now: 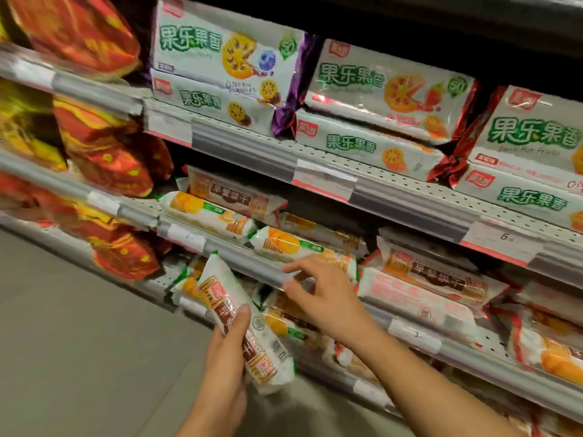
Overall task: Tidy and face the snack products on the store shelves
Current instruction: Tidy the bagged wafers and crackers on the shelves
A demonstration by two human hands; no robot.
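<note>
My left hand [228,354] grips a long white biscuit pack with a brown label [243,320], held tilted in front of the lower shelf. My right hand [318,294] reaches to the middle shelf's rail [252,263], fingers spread and relaxed, fingertips touching the rail just below an orange-and-green biscuit pack [303,247]. More biscuit packs of the same kinds [435,279] lie stacked unevenly on that shelf and the one under it.
Large white cookie packs with green lettering [391,89] fill the upper shelf. Red and yellow bags [104,149] crowd the shelves at left. Price tags [323,179] sit in the grey rails. Grey floor [79,357] lies at lower left.
</note>
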